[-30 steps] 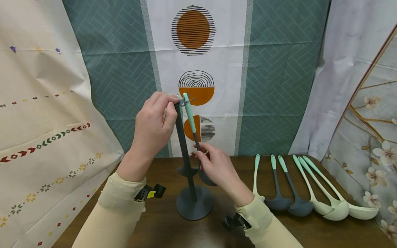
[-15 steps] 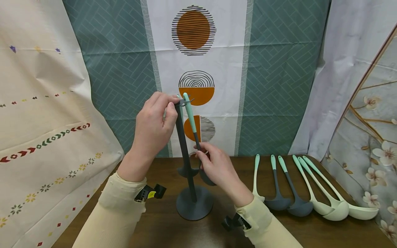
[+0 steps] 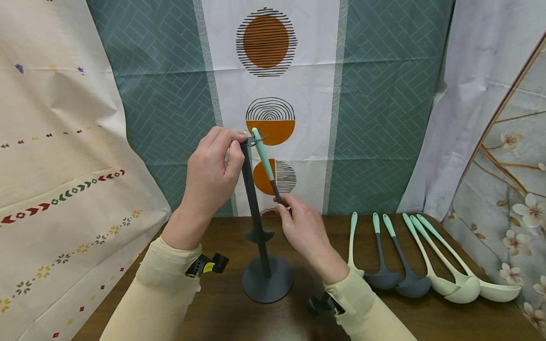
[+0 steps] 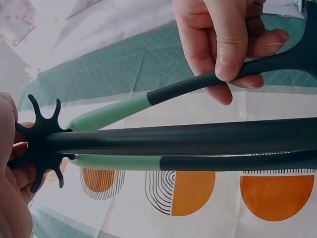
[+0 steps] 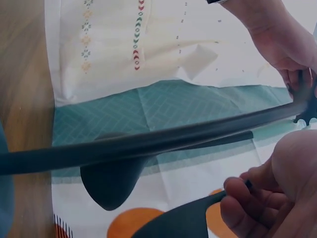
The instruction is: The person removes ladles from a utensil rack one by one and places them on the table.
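A dark grey hanging stand [image 3: 253, 199] rises from a round base [image 3: 268, 286]. Its top is a ring of curved hooks [image 4: 42, 139], which my left hand [image 3: 213, 163] grips from the left. My right hand [image 3: 304, 227] pinches the dark shaft of a ladle [image 3: 265, 160] with a mint handle. That handle's top end is at the hooks, and the ladle slants down to the right, away from the post. The right wrist view shows part of its dark bowl [image 5: 181, 218]. A second mint-and-grey ladle [image 4: 218, 163] hangs behind the post, its bowl [image 5: 111, 186] pointing down.
On the brown wooden table [image 3: 222, 303], several more ladles lie in a row at the right. Two have dark grey bowls [image 3: 385, 278]; the others are cream [image 3: 462, 290]. Patterned cloths hang behind, with a cream curtain [image 3: 64, 166] at the left and a floral one [image 3: 512, 189] at the right.
My right hand has shifted slightly right, swinging the ladle's lower end away from the post. The left hand and the stand have stayed in place.
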### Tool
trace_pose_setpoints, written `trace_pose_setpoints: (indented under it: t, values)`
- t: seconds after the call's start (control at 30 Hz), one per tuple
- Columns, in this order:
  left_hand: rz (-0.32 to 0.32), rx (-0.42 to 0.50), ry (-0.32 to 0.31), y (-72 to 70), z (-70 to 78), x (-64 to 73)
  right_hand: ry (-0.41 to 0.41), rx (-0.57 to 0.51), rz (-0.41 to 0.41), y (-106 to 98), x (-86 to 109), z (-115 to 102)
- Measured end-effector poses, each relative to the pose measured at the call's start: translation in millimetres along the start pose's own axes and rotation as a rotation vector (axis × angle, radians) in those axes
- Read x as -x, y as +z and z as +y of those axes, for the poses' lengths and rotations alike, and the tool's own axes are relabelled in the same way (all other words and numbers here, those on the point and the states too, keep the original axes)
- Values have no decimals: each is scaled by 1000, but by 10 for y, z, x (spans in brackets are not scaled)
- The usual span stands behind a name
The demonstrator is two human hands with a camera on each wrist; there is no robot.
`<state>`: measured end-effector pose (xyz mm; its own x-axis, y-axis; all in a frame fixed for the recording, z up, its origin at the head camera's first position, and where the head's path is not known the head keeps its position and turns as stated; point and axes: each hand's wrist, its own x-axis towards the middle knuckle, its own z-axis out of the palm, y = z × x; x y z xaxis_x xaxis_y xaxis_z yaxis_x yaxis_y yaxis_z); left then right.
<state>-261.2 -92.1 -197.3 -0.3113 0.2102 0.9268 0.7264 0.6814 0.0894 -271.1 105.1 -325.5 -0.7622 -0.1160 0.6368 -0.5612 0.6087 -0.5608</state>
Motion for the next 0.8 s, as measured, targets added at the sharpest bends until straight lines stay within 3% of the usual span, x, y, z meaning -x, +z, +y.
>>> trace_pose_setpoints:
  t: [0.1,0.37,0.8]
  values:
    - [4,4,3,4,3,-3,-3,27,12,-18,-5,13]
    - [17,16,13,6,3,-6,126,-161,-20,-143,-53,36]
    - [-26,17,20,-38,-33,-14,141,-206,-50,-167,-58,65]
